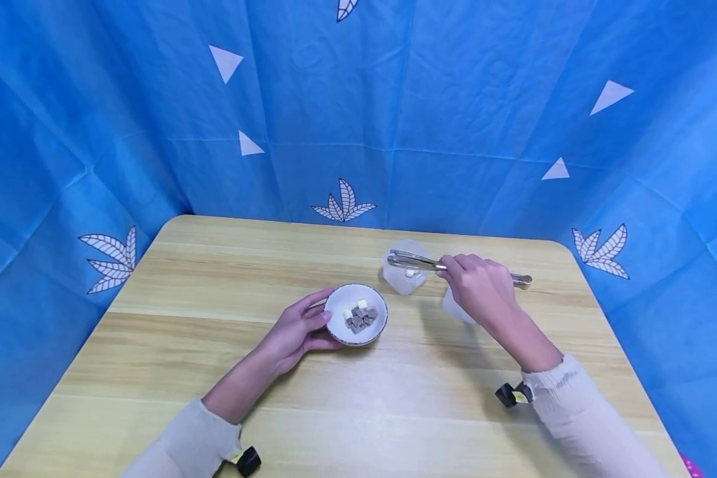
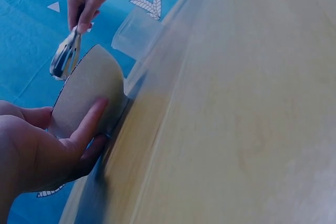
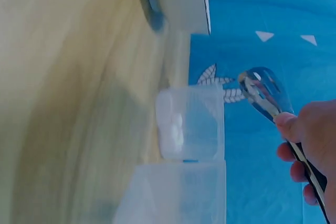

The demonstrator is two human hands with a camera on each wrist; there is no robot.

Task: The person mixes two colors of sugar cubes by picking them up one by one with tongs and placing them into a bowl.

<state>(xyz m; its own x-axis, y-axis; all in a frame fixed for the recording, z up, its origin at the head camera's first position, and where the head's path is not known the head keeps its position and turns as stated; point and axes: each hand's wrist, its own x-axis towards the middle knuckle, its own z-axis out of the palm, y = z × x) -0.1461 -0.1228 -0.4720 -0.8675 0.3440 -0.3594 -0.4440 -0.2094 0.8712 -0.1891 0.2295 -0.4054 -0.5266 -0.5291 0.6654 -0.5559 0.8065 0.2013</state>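
My left hand (image 1: 303, 332) grips a small white bowl (image 1: 337, 312) at its left side, thumb at the dark rim and fingers along the outer wall. Several grey-brown cubes (image 1: 358, 322) and a few white cubes (image 1: 362, 304) lie inside. My right hand (image 1: 482, 284) holds metal tongs (image 1: 415, 261) by the middle, their rounded ends above a translucent container (image 1: 401, 284). White pieces (image 3: 177, 132) show in that container in the right wrist view. Whether the tongs pinch anything is unclear. A second translucent container (image 1: 456, 309) is partly hidden beneath my right hand.
Everything is on a light wooden table (image 1: 215, 372) with rounded far corners. Blue curtains (image 1: 358, 106) with white triangles and leaf prints hang along the back and both sides. The two translucent containers stand close together right of the bowl.
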